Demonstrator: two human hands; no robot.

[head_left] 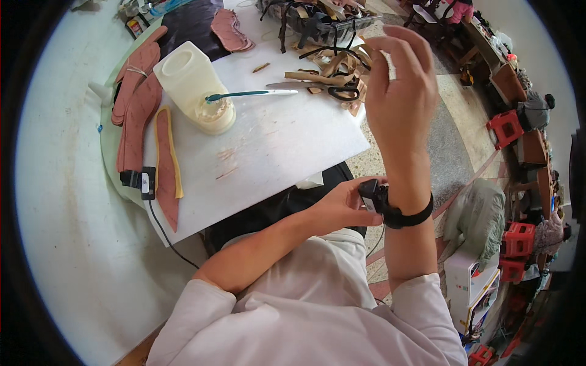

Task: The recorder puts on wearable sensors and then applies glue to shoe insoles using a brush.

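Note:
My left hand [342, 206] reaches across my body to my right wrist. Its thumb and fingers close around a small black box-shaped device [371, 194], which sits on a black wrist strap [410, 217]. My right hand [403, 91] is raised above the right edge of the white board [274, 152], fingers loosely curved and apart, holding nothing. Below the raised hand, black-handled scissors [342, 93] lie among tan scraps. A second black device [148, 182] with a cable lies on the board's left side, against a reddish-brown piece with yellow edging [166, 165].
A cut-open whitish plastic bottle [189, 82] holds pale residue, with a teal-and-white brush [250, 93] across it. Stacked reddish-brown cut pieces [139, 116] lie at left. A clear bin [317, 24] of scraps stands behind. At right are red stools [505, 129], a grey-green bag [479, 213] and other people.

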